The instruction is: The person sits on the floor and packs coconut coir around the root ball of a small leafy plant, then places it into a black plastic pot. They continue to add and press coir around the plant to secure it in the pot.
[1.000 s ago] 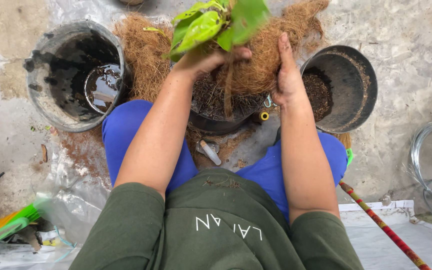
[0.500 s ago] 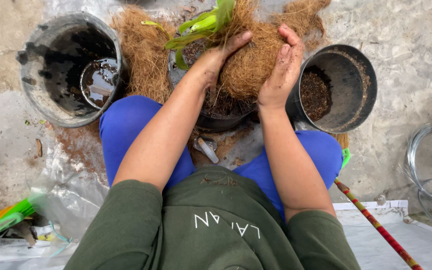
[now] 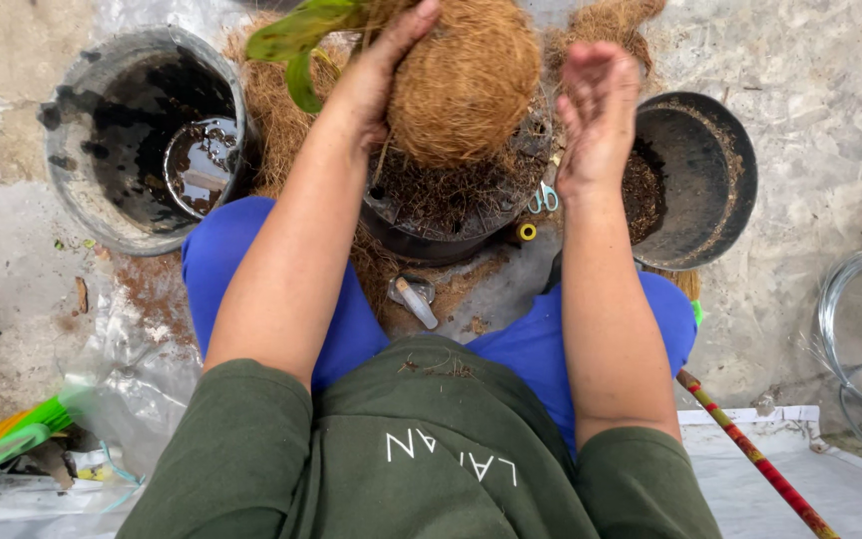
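One hand only — the left hand point(image 3: 376, 75), fingers curled around it — grips the coir-wrapped plant ball point(image 3: 463, 80) above the black pot point(image 3: 421, 225); the right hand point(image 3: 599, 115) is held apart, fingers together — fibre could be shed or the ball dropped.

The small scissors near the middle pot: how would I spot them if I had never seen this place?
Start at the black pot full of dark roots, right below the brown fibre ball that the left hand holds. Look at that pot's right rim, just under the open right hand. The scissors lie there: their pale blue handle loops are the only blue among brown fibre and black plastic.
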The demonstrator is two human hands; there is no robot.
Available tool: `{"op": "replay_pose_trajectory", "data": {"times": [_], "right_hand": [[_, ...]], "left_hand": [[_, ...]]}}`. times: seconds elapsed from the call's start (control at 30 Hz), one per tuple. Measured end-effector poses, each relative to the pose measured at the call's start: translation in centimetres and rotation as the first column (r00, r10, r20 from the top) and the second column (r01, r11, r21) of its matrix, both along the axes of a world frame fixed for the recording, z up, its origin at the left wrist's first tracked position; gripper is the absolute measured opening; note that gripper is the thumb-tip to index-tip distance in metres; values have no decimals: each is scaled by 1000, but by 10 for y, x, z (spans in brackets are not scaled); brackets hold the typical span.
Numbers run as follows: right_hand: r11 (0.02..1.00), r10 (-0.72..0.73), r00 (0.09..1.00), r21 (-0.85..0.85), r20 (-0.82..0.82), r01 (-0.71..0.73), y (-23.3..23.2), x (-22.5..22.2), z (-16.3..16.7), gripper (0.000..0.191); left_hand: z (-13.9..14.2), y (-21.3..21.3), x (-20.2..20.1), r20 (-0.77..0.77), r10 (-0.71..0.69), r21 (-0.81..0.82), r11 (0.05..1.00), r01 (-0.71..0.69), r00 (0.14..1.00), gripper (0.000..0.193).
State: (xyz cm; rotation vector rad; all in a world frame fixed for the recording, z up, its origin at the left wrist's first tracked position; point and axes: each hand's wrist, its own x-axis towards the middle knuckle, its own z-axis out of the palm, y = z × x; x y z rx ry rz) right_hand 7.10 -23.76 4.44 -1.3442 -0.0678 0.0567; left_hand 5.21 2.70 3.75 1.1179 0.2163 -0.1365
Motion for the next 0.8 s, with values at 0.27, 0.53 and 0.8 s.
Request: {"op": "replay_pose_trajectory", "data": {"times": [0.27, 0.53, 0.8], "right_hand": [[830, 505, 856, -212, -109, -516, 22, -32, -66, 33], [818, 570, 773, 282, -280, -501, 8, -55, -39, 33], [714, 676, 732, 322, -84, -622, -18, -79, 14, 29]], "left_hand": [[-27, 50, 0, 114, 32, -300, 954, 3, 993, 86], [-36, 68, -14, 88, 135, -242, 964, -110, 987, 76], [-7, 43, -26, 5, 136, -29, 990, -136, 991, 100]]}}
